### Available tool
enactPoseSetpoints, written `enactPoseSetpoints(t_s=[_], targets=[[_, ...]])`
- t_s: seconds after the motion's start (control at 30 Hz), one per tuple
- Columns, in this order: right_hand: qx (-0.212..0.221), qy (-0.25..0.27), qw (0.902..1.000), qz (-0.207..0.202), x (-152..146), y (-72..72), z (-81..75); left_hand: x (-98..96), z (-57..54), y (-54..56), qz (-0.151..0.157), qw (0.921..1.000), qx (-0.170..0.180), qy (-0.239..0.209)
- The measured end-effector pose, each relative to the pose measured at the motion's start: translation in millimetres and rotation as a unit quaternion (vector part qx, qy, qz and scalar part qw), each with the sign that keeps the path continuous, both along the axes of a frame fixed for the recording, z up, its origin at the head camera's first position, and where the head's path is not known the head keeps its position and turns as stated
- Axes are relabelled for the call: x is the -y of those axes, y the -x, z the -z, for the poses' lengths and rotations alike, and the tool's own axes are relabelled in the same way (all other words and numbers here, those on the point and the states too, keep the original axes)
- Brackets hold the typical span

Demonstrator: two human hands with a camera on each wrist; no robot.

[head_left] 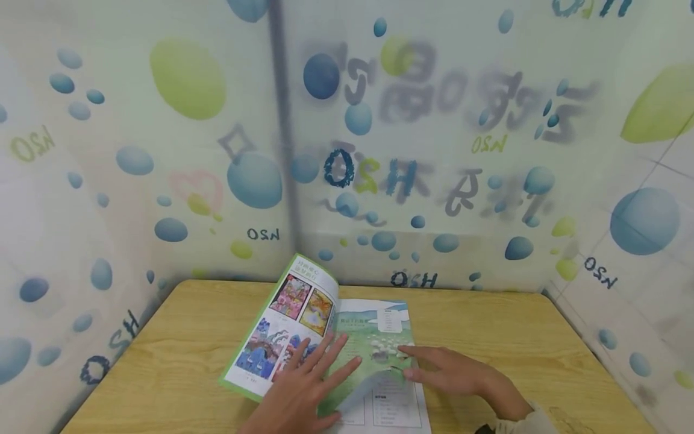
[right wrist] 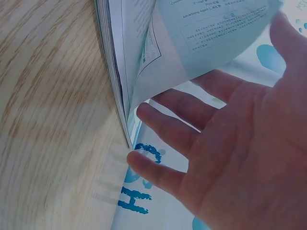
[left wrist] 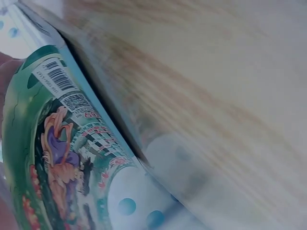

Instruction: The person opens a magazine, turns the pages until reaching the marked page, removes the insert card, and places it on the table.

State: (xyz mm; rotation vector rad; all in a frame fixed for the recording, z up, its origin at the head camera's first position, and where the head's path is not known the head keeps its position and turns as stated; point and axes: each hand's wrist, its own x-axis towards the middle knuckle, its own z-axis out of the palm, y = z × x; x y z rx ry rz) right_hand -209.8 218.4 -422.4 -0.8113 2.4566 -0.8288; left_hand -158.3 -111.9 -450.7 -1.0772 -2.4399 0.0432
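Observation:
An open magazine [head_left: 368,361] lies on the wooden table, its left side raised and curving, with colourful pictures on that page. My left hand [head_left: 309,386] rests on it with spread fingers, across the fold and the lower pages. At the right edge, my right hand [head_left: 450,371] holds a page [right wrist: 211,33] between thumb and index finger. The page bends up from the stack in the right wrist view, hiding the index fingertip, while the other fingers [right wrist: 168,127] stay extended. The left wrist view shows the illustrated outer cover [left wrist: 62,158] with a barcode.
The wooden table [head_left: 179,343] extends to both sides of the magazine. Behind it and along the sides hangs a pale curtain [head_left: 379,199] with blue and green dots and lettering, close to the table's back edge.

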Motion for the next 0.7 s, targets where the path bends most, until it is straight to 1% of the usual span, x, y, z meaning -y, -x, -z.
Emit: enactPoseSetpoints(t_s=[0.1, 0.2, 0.3, 0.37, 0.43, 0.5, 0.53, 0.7], targets=[[-0.004, 0.013, 0.9998, 0.011, -0.5, -1.7, -0.5, 0.6, 1.9, 0.3, 0.038, 0.9989, -0.022, 0.016], [-0.018, 0.028, 0.9989, 0.035, -1.5, -1.9, 0.3, 1.2, 3.3, 0.7, 0.061, 0.9964, -0.055, 0.02], [-0.026, 0.025, 0.9969, 0.069, -2.8, -1.2, -0.1, 2.6, 4.0, 1.2, 0.072, 0.9941, -0.078, 0.021], [-0.028, 0.012, 0.9955, 0.09, -3.5, -0.4, 0.3, 3.5, 3.4, 1.2, 0.074, 0.9934, -0.084, 0.023], [-0.032, -0.011, 0.9942, 0.102, -3.8, 0.0, 2.0, 4.7, 2.7, 0.7, 0.074, 0.9928, -0.09, 0.029], [-0.039, -0.035, 0.9935, 0.101, -3.9, 0.8, 5.8, 5.3, 1.5, 0.1, 0.071, 0.9928, -0.09, 0.034], [-0.042, -0.044, 0.9939, 0.092, -3.9, 0.9, 7.8, 5.7, 0.8, -0.2, 0.07, 0.9928, -0.089, 0.04], [-0.038, -0.072, 0.9964, 0.022, -1.4, -1.0, 15.3, 6.2, -1.5, 0.2, 0.056, 0.9937, -0.071, 0.067]])
